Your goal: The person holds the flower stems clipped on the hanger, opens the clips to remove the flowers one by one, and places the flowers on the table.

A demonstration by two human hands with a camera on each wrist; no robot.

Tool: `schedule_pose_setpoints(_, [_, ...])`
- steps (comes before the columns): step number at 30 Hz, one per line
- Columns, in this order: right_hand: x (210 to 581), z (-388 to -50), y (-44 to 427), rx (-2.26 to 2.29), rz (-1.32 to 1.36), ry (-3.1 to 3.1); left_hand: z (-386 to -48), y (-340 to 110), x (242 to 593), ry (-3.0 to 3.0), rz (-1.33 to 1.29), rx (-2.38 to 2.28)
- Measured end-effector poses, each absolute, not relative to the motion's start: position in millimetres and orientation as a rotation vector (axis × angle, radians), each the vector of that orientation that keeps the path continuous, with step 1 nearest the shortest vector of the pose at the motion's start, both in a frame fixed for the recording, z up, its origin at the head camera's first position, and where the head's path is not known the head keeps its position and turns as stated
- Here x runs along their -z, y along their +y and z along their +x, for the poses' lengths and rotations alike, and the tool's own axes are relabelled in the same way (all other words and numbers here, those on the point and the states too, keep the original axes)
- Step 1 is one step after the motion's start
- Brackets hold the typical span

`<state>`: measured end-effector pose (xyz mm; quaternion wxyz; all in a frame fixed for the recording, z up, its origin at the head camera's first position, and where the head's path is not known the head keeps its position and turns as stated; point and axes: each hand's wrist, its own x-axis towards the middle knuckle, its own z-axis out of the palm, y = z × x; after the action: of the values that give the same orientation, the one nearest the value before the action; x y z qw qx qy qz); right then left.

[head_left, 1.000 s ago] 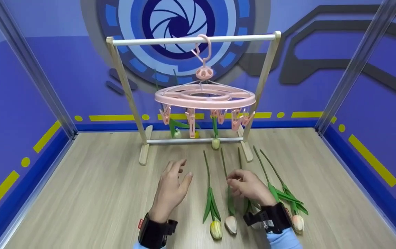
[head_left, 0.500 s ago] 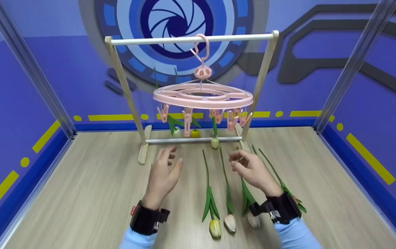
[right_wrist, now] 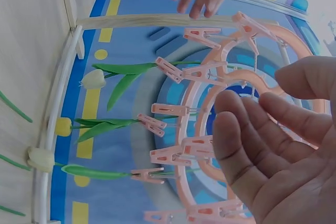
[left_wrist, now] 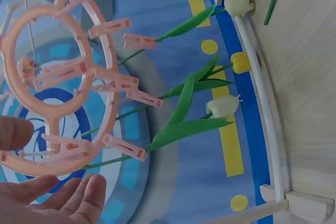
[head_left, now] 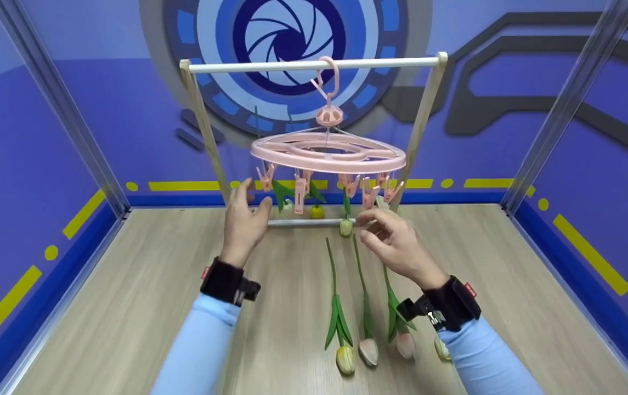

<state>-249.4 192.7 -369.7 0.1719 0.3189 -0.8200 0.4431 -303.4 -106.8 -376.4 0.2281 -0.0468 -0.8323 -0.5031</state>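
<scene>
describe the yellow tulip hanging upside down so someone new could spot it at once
Find the rack with wooden sides, then the pink hanger hung from its top bar. Below that, the yellow tulip hangs head-down, in the middle of three. Its solid bright yellow head sets it apart from the white tulip to its left and the cream tulip to its right.

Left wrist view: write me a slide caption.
Left hand beside a pink clip hanger, three tulips hanging bloom-down from its pegs.
</scene>
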Motion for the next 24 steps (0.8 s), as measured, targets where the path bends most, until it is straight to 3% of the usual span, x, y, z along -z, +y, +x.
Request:
schedule_pose_setpoints(10, [359,-260,178,-1.159,1.017,-2.231,-332,-107,371,-2.268,-0.190,1.584])
schedule_pose_setpoints(24, [341,-259,159,-1.080,1.034,-2.205,-320,-92,365,-2.101,-0.241,1.605])
